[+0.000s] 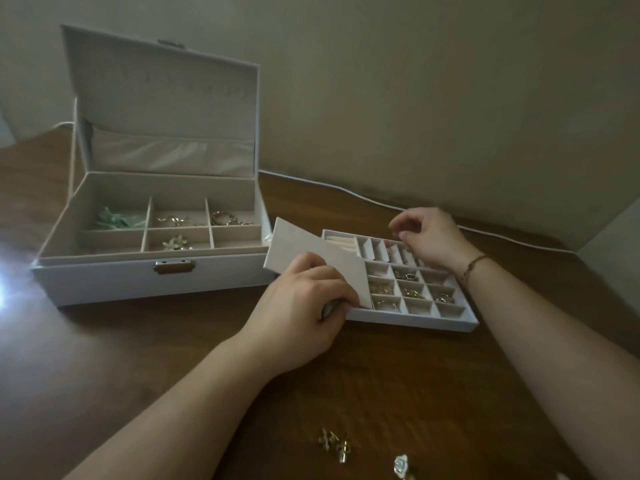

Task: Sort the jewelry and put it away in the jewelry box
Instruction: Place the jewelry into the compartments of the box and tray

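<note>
Loose gold earrings (pixel 335 444) lie nearest the camera at the bottom centre of the frame, on the brown wooden tabletop (pixel 138 358), with a pale silvery piece (pixel 401 465) just to their right at the bottom edge.

At the left of the frame stands the white jewelry box (pixel 145 275), its lid (pixel 162 98) raised upright. Its bottom is divided into compartments: a mint-green piece (pixel 114 219) lies in the rear left one, gold pieces (pixel 176 221) in the rear middle, gold hoops (pixel 227 218) in the rear right, and a white flower piece (pixel 176 242) in the front middle.

At the centre, the left hand (pixel 298 306) rests at the near left corner of the white tray (pixel 415 318), its fingers curled round a pale flat card (pixel 311 252) that is tilted over the tray's left part. The tray lies on the tabletop just right of the box, touching or nearly touching its right front corner. Its small square cells at the front hold several gold rings (pixel 410 292); narrow slots run along the back.

Toward the right, the right hand (pixel 429 239) hovers over the tray's rear slots, fingers bent with thumb and forefinger close together; I cannot tell whether they pinch anything. A thin bracelet (pixel 472 268) circles that wrist. A white cable (pixel 363 199) runs along the back of the tabletop by the wall.
</note>
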`<state>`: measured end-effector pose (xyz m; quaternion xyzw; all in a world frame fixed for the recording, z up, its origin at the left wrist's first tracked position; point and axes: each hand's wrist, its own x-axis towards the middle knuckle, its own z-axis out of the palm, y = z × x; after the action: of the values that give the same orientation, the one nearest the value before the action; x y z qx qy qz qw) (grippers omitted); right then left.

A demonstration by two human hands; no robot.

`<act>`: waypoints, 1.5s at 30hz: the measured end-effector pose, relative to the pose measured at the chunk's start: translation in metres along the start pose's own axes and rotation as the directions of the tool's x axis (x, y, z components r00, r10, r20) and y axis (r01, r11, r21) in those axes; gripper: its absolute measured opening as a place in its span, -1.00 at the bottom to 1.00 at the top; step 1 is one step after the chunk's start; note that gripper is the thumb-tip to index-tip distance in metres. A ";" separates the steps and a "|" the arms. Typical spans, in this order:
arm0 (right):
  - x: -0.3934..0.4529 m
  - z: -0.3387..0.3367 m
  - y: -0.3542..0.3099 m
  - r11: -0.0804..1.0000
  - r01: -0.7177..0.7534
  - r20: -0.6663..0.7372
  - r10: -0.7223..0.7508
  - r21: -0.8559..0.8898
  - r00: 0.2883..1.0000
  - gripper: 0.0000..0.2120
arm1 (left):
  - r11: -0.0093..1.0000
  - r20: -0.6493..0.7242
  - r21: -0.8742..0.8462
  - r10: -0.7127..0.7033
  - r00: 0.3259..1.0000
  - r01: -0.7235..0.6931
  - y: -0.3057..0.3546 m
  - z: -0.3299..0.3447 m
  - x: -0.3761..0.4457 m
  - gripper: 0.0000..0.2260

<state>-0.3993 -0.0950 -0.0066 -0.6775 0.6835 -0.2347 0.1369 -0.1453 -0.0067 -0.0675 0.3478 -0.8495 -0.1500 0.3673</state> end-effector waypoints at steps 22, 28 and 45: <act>-0.002 0.012 0.014 0.999 0.038 -0.022 -0.038 -0.024 0.999 -0.78 | 1.000 0.001 -0.004 -0.007 1.000 0.007 0.000 0.001 0.001 -0.85; -0.008 0.012 0.015 0.988 0.081 0.053 -0.074 -0.134 0.996 -0.88 | 1.000 0.006 -0.004 -0.015 1.000 0.015 0.000 0.001 0.001 -0.85; -0.012 -0.003 0.028 0.994 0.106 0.140 -0.105 0.000 0.985 -0.76 | 1.000 0.009 -0.009 -0.007 1.000 0.007 0.003 -0.002 0.001 -0.86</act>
<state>-0.4246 -0.0832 -0.0194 -0.7280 0.6362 -0.1909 0.1696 -0.1462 -0.0056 -0.0642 0.3485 -0.8492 -0.1567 0.3645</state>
